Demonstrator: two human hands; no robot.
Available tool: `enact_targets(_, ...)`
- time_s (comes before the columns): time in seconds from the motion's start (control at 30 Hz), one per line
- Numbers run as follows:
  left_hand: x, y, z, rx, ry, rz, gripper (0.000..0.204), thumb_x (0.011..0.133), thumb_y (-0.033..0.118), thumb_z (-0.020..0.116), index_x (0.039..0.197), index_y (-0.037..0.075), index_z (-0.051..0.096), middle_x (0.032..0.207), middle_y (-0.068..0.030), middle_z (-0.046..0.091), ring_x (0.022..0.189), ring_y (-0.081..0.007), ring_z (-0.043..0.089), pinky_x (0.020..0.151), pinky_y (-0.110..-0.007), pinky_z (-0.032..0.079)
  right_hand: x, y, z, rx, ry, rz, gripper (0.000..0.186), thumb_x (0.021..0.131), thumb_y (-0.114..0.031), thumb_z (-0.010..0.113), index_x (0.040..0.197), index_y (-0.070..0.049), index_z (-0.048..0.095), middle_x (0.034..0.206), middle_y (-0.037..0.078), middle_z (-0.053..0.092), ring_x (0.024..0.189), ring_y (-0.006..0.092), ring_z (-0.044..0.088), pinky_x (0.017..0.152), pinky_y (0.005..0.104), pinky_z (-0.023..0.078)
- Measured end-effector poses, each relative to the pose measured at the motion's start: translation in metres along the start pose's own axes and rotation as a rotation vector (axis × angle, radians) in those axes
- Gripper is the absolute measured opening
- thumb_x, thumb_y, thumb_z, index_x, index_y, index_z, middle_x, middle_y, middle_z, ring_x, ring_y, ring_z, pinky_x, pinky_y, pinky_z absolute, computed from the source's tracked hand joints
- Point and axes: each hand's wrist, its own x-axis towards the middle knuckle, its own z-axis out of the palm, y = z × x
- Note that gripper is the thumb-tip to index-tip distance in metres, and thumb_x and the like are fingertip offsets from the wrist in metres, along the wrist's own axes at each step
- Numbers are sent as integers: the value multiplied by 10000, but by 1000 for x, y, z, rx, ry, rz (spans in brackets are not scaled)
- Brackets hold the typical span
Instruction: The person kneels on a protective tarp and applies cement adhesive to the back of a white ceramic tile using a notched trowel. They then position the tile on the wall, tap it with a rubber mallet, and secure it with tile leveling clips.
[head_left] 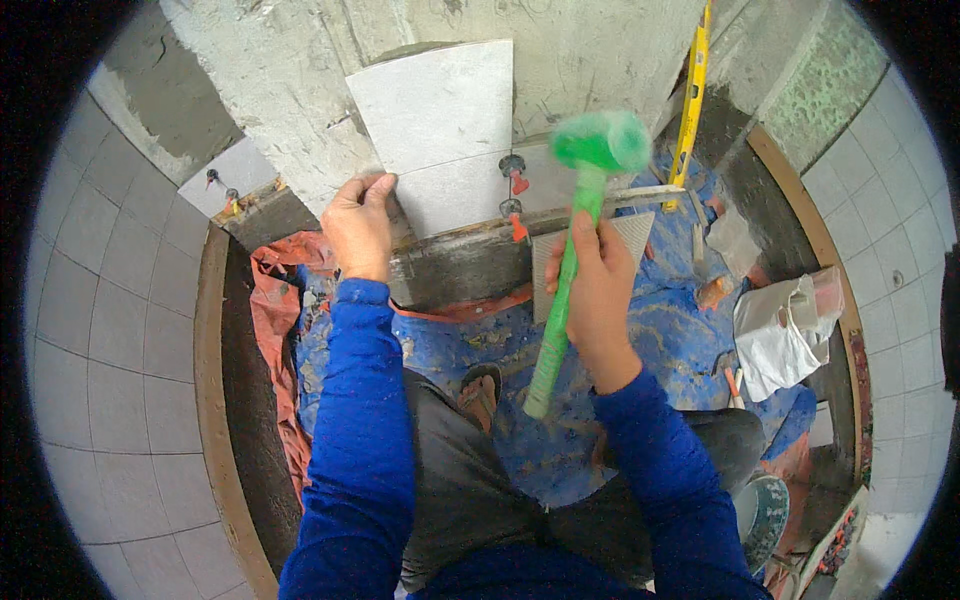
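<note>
My right hand is wrapped around the handle of a green mallet. Its head is smeared by motion and raised in front of the wall, right of the pale tiles. My left hand is closed in a pinch at the left edge of the tiles, by the seam between an upper tile and a lower tile. Whatever the fingertips hold, if anything, is hidden. Two levelling clips with red tabs, an upper clip and a lower clip, stick out at the tiles' right edge.
A wooden batten runs under the tiles. A yellow spirit level leans at the back right. Blue sheeting covers the floor, with an orange sheet at left. A loose tile, a white bag and a bucket stand rightward.
</note>
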Motion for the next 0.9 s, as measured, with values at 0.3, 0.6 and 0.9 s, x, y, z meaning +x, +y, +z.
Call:
enact_targets(0.3, 15, -1, -18, -397, -17, -111, 551, 1063, 479, 586, 1075, -43, 764, 868, -92, 722, 742, -133, 633, 694, -292, 527, -137, 217, -144, -1085, 490, 581, 341, 970, -330, 656, 1110, -19, 661, 935, 262, 723, 883, 468, 708, 753, 596, 549)
enact_targets(0.6, 13, 26, -7, -484, 95, -122, 621, 1106, 477, 427, 1152, -79, 701, 951, -139, 696, 827, -237, 669, 787, -361, 558, -157, 272, -193, -1176, 468, 714, 327, 894, -319, 735, 1056, -35, 725, 979, 232, 747, 956, 474, 712, 813, 544, 573)
enact_targets(0.9, -25, -14, -67, -797, 387, -240, 592, 1098, 515, 409, 984, 1, 681, 771, -92, 626, 689, -189, 589, 666, -328, 494, -148, 272, -226, -1233, 170, 621, 499, 878, -346, 734, 1190, 40, 677, 1097, 289, 727, 1024, 447, 707, 849, 556, 549)
